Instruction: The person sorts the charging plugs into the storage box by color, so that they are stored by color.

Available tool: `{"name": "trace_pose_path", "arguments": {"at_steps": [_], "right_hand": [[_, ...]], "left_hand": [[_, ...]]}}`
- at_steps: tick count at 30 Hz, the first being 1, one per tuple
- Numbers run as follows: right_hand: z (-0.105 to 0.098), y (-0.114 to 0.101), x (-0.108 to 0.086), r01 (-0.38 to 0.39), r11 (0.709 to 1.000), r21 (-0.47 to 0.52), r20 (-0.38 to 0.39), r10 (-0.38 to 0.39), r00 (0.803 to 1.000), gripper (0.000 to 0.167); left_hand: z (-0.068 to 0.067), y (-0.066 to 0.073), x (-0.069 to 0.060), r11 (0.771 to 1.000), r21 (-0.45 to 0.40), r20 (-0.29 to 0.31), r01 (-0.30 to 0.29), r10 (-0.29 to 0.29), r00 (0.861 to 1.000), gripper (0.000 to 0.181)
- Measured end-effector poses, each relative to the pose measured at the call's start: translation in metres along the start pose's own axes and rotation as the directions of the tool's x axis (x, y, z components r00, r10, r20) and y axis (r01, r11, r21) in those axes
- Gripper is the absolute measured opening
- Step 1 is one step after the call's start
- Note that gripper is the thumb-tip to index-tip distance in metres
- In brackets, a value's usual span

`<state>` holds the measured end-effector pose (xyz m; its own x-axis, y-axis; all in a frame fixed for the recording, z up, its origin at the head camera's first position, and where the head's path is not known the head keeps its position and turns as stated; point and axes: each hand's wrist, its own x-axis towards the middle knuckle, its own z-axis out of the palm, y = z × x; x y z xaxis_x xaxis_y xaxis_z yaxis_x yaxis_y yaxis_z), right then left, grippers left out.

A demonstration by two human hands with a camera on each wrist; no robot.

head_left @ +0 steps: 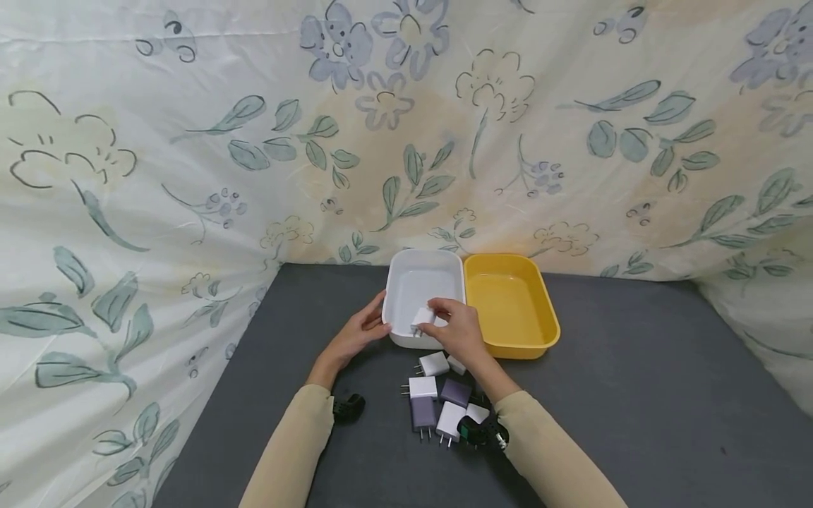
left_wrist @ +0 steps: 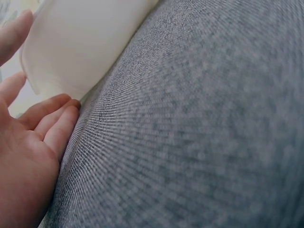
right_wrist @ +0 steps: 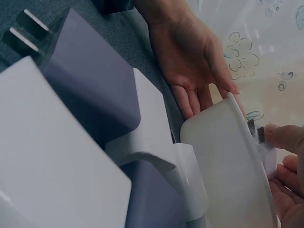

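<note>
Above the near end of the white tray [head_left: 416, 271], my right hand [head_left: 459, 331] pinches a white plug charger [head_left: 420, 319] between thumb and fingers. In the right wrist view the charger's prongs show beside the thumb, close to the tray's rim. My left hand [head_left: 357, 337] rests against the tray's left side with fairly straight fingers, the thumb near the rim. Its fingertips lie by the tray's base in the left wrist view. Just in front of the tray lies a group of chargers, among them a white charger [head_left: 434, 363] and a purple charger [head_left: 423, 413].
A yellow tray [head_left: 547, 326] stands directly right of the white one. Both are on a dark grey tabletop [head_left: 635, 395], near a flowered cloth [head_left: 406, 176] hanging behind. The right wrist's black strap device [head_left: 484, 430] partly covers the chargers.
</note>
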<state>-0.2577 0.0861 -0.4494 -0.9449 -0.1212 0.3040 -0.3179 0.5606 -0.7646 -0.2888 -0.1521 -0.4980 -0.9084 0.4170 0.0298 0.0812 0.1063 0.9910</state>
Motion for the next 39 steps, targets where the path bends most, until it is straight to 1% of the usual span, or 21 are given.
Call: {"name": "trace_pose_path", "arguments": {"at_steps": [3, 4, 6, 10, 11, 20, 26, 30, 34, 39], "right_hand": [[-0.001, -0.001, -0.001, 0.023, 1.0, -0.019, -0.012, -0.023, 1.0, 0.049], [-0.001, -0.001, -0.002, 0.032, 0.999, -0.025, -0.017, -0.032, 0.999, 0.049], [-0.002, -0.001, -0.003, 0.048, 0.998, -0.029, -0.026, -0.048, 0.998, 0.048], [-0.004, -0.002, -0.007, 0.068, 0.997, -0.031, -0.018, -0.068, 0.998, 0.045], [-0.005, -0.001, -0.009, 0.069, 0.997, -0.03, -0.015, -0.07, 0.997, 0.044], [-0.012, 0.003, -0.021, 0.061, 0.998, 0.028, -0.017, -0.061, 0.998, 0.042], [-0.02, 0.008, -0.031, 0.084, 0.996, 0.02, -0.044, -0.083, 0.996, 0.039], [-0.026, 0.011, -0.038, 0.123, 0.992, 0.012, -0.051, -0.122, 0.991, 0.039], [-0.032, 0.013, -0.047, 0.155, 0.987, 0.034, -0.067, -0.153, 0.986, 0.038], [-0.039, 0.015, -0.056, 0.158, 0.987, 0.038, -0.069, -0.156, 0.985, 0.04]], "left_hand": [[-0.001, -0.001, -0.001, 1.0, -0.002, -0.001, -0.004, 0.004, 1.0, 0.075], [-0.001, 0.002, -0.002, 1.0, -0.006, 0.003, -0.001, 0.001, 1.0, 0.075], [-0.001, 0.002, -0.002, 1.0, -0.004, 0.007, -0.008, 0.008, 1.0, 0.075], [-0.001, 0.001, -0.002, 1.0, -0.002, 0.007, -0.013, 0.013, 1.0, 0.075], [-0.002, -0.002, -0.001, 1.0, 0.005, 0.005, -0.019, 0.019, 1.0, 0.074], [-0.001, -0.001, -0.001, 1.0, 0.0, -0.004, -0.012, 0.012, 1.0, 0.075], [-0.001, 0.0, -0.001, 1.0, 0.015, -0.018, -0.001, 0.001, 1.0, 0.076], [-0.001, 0.001, -0.001, 1.0, 0.02, -0.024, 0.001, 0.0, 1.0, 0.076], [-0.002, 0.0, -0.001, 1.0, 0.022, -0.019, 0.005, -0.004, 1.0, 0.076], [-0.002, -0.001, -0.001, 1.0, 0.021, -0.014, 0.017, -0.016, 1.0, 0.077]]}}
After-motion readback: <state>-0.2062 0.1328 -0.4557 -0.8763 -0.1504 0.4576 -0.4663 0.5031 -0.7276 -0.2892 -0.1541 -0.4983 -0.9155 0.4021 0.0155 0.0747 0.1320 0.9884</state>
